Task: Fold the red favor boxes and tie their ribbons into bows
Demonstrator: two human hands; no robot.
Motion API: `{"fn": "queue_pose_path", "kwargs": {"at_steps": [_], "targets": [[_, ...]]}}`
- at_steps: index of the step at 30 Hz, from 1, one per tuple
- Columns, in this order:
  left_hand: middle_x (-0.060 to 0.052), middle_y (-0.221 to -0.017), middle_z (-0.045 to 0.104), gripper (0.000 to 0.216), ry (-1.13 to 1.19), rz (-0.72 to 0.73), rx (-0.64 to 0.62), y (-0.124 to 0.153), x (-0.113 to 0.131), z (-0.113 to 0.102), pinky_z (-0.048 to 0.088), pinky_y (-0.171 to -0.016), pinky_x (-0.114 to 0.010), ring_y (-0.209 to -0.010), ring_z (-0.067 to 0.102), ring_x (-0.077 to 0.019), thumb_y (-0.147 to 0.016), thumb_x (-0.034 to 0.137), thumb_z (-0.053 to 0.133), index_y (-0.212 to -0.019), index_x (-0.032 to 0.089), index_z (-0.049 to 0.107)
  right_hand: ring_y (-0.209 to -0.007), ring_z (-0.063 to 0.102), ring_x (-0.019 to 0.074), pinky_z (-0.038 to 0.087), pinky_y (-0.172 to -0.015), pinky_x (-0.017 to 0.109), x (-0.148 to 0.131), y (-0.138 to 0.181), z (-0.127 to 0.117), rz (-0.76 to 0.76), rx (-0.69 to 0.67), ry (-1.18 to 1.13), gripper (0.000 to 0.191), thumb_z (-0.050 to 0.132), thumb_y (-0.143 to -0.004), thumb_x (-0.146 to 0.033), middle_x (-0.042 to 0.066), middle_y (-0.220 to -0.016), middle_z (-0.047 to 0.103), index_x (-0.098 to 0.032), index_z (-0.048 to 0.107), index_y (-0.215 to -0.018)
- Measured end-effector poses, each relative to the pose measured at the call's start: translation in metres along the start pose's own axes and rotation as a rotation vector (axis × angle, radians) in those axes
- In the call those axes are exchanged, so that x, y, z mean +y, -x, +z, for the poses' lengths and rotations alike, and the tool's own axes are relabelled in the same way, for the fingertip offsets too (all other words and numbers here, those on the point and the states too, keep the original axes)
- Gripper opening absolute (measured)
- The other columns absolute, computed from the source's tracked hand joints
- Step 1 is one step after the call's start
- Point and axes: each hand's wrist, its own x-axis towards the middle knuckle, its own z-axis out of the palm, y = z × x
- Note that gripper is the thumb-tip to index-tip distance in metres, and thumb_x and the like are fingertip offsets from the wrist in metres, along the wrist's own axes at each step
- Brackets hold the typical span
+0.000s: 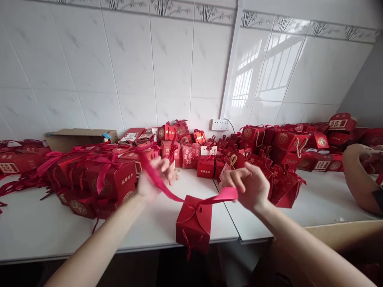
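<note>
A small red gift box [194,227] stands at the front edge of the white table [36,227], a red ribbon [170,192] knotted on its top. My left hand [154,179] is closed on the ribbon's left end, pulled up and to the left. My right hand [249,184] pinches the ribbon's right end, drawn out to the right. Both ends are taut above the box.
Several red ribboned gift boxes [104,179] are piled at the left and along the tiled wall [269,143]. A cardboard box [77,137] sits at the back left, another cardboard edge [344,233] at the front right. Another person's arm [357,175] rests at the right. A wall socket [220,124].
</note>
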Motion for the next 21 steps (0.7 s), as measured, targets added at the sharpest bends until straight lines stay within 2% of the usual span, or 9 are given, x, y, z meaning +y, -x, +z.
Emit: {"fn": "queue_pose_path", "kwargs": {"at_steps": [1, 3, 4, 6, 9, 11, 14, 17, 21], "targets": [[0.001, -0.047, 0.051, 0.036, -0.073, 0.019, 0.033, 0.0, 0.001, -0.006, 0.046, -0.064, -0.031, -0.048, 0.05, -0.013, -0.08, 0.042, 0.047, -0.053, 0.019, 0.04, -0.039, 0.042, 0.0134, 0.043, -0.054, 0.035, -0.003, 0.001, -0.004, 0.047, 0.003, 0.045, 0.055, 0.03, -0.079, -0.057, 0.0, -0.046, 0.039, -0.022, 0.035, -0.038], [-0.001, -0.059, 0.059, 0.03, -0.336, 0.056, 0.041, 0.0, -0.003, -0.015, 0.045, -0.068, -0.03, -0.061, 0.056, -0.0149, -0.078, 0.039, 0.052, -0.057, 0.019, 0.047, -0.046, 0.047, 0.0146, 0.044, -0.056, 0.033, -0.004, 0.002, -0.009, 0.119, -0.009, 0.222, 0.045, 0.041, -0.079, -0.052, 0.001, -0.052, 0.045, -0.021, 0.041, -0.046], [-0.002, -0.066, 0.062, 0.024, -0.51, 0.054, -0.004, 0.001, -0.008, -0.016, 0.045, -0.071, -0.029, -0.068, 0.057, -0.016, -0.076, 0.037, 0.055, -0.061, 0.018, 0.053, -0.052, 0.051, 0.0154, 0.044, -0.058, 0.032, -0.002, 0.003, -0.008, 0.145, -0.048, 0.361, 0.036, 0.047, -0.078, -0.045, 0.001, -0.057, 0.05, -0.02, 0.047, -0.052], [-0.004, -0.08, 0.065, 0.016, -0.86, 0.023, -0.171, 0.006, -0.02, -0.013, 0.044, -0.077, -0.029, -0.08, 0.058, -0.0179, -0.075, 0.032, 0.058, -0.072, 0.017, 0.062, -0.062, 0.054, 0.0157, 0.043, -0.062, 0.029, 0.006, 0.007, -0.001, 0.142, -0.175, 0.698, 0.018, 0.053, -0.078, -0.032, 0.003, -0.069, 0.057, -0.019, 0.058, -0.067], [-0.004, -0.093, 0.062, 0.014, -1.149, -0.011, -0.39, 0.015, -0.038, -0.001, 0.043, -0.081, -0.03, -0.087, 0.058, -0.0194, -0.077, 0.03, 0.057, -0.082, 0.02, 0.065, -0.068, 0.055, 0.0149, 0.042, -0.067, 0.028, 0.021, 0.013, 0.014, 0.038, -0.333, 1.086, 0.011, 0.054, -0.081, -0.023, 0.004, -0.081, 0.059, -0.018, 0.063, -0.078], [-0.004, -0.094, 0.061, 0.013, -1.198, -0.013, -0.435, 0.018, -0.045, 0.004, 0.043, -0.08, -0.031, -0.086, 0.058, -0.0194, -0.077, 0.028, 0.056, -0.084, 0.021, 0.064, -0.069, 0.056, 0.0148, 0.043, -0.067, 0.028, 0.03, 0.016, 0.022, 0.015, -0.355, 1.237, 0.011, 0.055, -0.082, -0.024, 0.005, -0.085, 0.058, -0.018, 0.065, -0.08], [-0.003, -0.093, 0.06, 0.013, -1.209, -0.034, -0.443, 0.018, -0.05, 0.003, 0.043, -0.08, -0.031, -0.086, 0.058, -0.0198, -0.077, 0.025, 0.054, -0.086, 0.021, 0.063, -0.064, 0.057, 0.0141, 0.041, -0.062, 0.027, 0.039, 0.017, 0.027, 0.062, -0.328, 1.38, 0.012, 0.058, -0.082, -0.028, 0.006, -0.086, 0.058, -0.018, 0.065, -0.082], [-0.004, -0.093, 0.059, 0.013, -1.218, -0.074, -0.451, 0.015, -0.053, 0.0, 0.043, -0.079, -0.031, -0.085, 0.058, -0.0196, -0.078, 0.026, 0.052, -0.084, 0.021, 0.062, -0.063, 0.057, 0.0134, 0.039, -0.059, 0.025, 0.042, 0.014, 0.029, 0.114, -0.306, 1.396, 0.012, 0.058, -0.082, -0.027, 0.005, -0.087, 0.058, -0.018, 0.064, -0.08], [-0.004, -0.094, 0.058, 0.011, -1.194, -0.076, -0.448, 0.014, -0.059, -0.002, 0.043, -0.079, -0.031, -0.084, 0.057, -0.0195, -0.078, 0.024, 0.05, -0.081, 0.02, 0.06, -0.06, 0.054, 0.0116, 0.037, -0.056, 0.024, 0.041, 0.012, 0.031, 0.116, -0.362, 1.41, 0.013, 0.052, -0.083, -0.016, 0.004, -0.082, 0.056, -0.016, 0.061, -0.073]]}}
